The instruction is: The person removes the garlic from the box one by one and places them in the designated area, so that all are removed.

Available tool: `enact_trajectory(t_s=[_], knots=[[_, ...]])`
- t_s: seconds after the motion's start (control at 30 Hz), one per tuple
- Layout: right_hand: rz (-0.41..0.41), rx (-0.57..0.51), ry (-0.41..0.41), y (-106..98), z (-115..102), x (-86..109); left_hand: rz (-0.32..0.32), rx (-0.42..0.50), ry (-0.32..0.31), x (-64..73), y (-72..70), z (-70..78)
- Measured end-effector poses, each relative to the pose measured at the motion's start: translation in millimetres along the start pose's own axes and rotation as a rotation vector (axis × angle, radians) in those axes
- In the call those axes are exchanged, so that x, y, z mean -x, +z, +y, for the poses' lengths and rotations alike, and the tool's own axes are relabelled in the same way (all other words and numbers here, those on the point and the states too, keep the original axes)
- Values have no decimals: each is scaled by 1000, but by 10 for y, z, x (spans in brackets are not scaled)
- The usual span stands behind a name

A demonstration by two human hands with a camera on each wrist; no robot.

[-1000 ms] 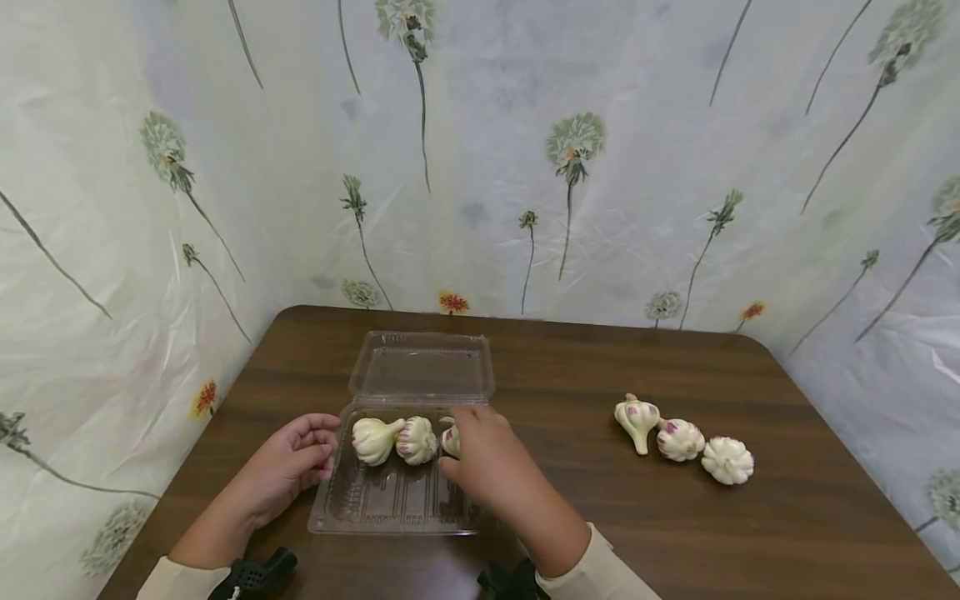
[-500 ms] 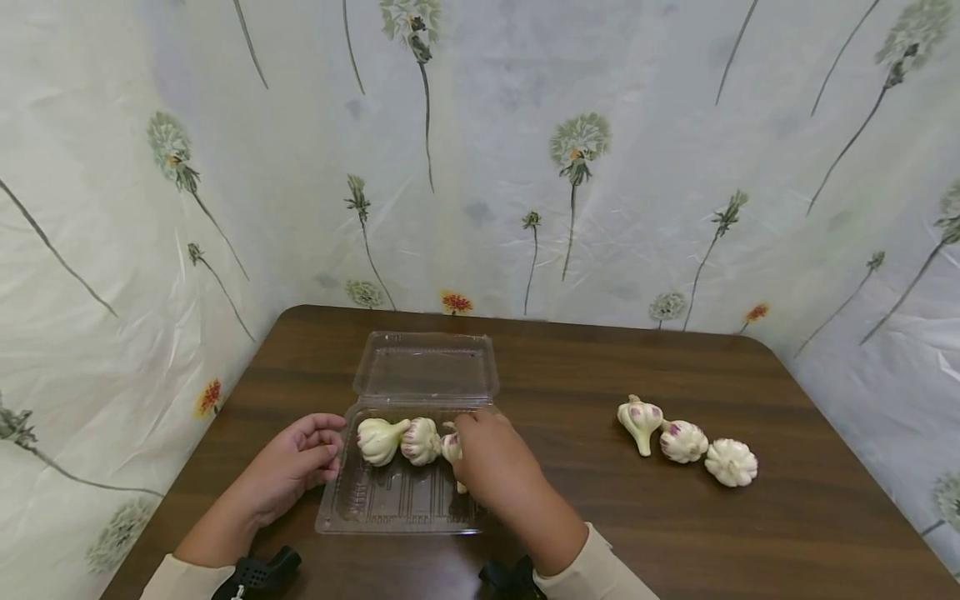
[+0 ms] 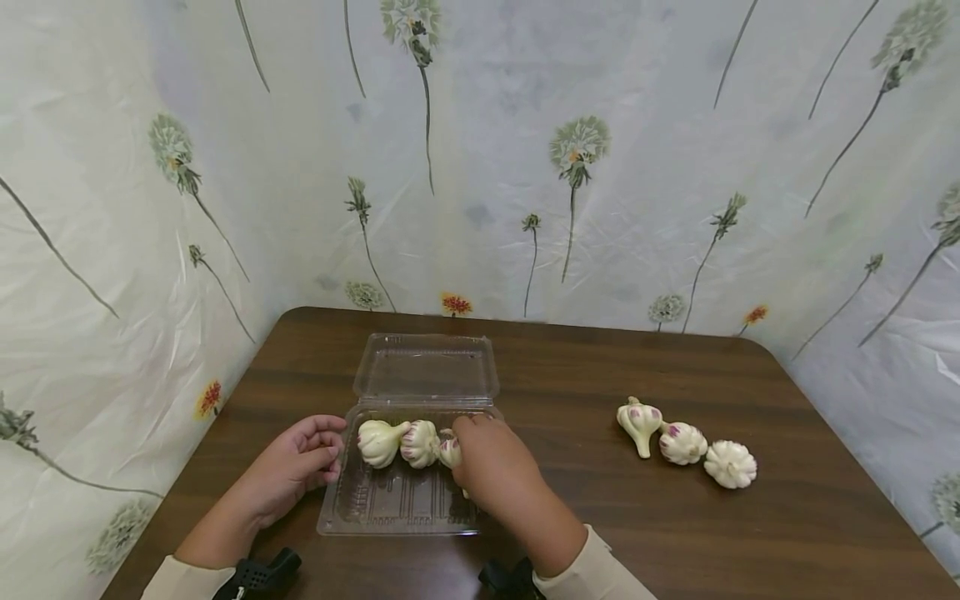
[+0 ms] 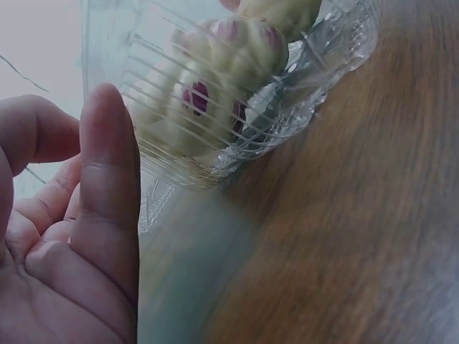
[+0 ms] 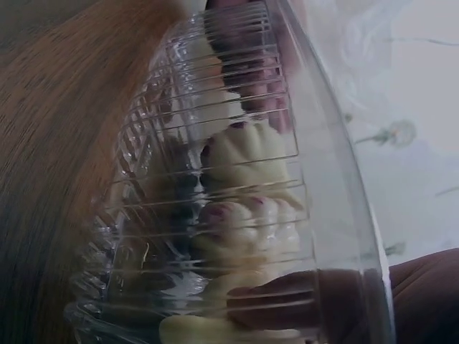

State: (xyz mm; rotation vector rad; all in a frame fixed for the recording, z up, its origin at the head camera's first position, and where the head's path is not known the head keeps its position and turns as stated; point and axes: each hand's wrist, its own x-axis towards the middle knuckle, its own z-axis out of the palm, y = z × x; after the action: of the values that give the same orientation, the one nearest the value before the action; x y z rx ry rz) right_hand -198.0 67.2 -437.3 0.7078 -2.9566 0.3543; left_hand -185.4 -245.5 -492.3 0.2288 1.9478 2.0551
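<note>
A clear plastic clamshell container (image 3: 401, 510) stands with its lid (image 3: 426, 367) folded back. In a row inside it lie a garlic bulb (image 3: 377, 443), a second garlic bulb (image 3: 420, 444) and a third garlic bulb (image 3: 450, 451). My right hand (image 3: 498, 471) reaches into the right side and pinches this third bulb, partly hiding it. Through the ribbed wall in the right wrist view, my thumb (image 5: 276, 301) lies against pale garlic. At the container's left edge my left hand (image 3: 300, 467) rests with fingers loosely bent; in the left wrist view its thumb (image 4: 107, 165) is beside the wall.
Farther right on the brown wooden table (image 3: 555, 358) lie three more garlic bulbs: one with its stem toward me (image 3: 640, 425), a purple-streaked bulb (image 3: 683, 442) and a whiter bulb (image 3: 731, 464). A flower-printed sheet (image 3: 480, 167) hangs behind the table.
My right hand has shifted slightly within the container's right side, and its bulb has turned a little, its stem now toward me. The left hand stays at the edge.
</note>
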Motion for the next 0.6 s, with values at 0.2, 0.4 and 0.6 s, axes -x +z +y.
enact_trajectory(t_s=[0.2,0.4,0.6], knots=[[-60,-101,58,-25,31,-25,0,-1,-9,-5,2,1],[-63,-212,67,-70,45,-31,4,-5,-7,0,1,2],[-123,-309,75,-88,82,-36,22,-10,-24,-17,3,-17]])
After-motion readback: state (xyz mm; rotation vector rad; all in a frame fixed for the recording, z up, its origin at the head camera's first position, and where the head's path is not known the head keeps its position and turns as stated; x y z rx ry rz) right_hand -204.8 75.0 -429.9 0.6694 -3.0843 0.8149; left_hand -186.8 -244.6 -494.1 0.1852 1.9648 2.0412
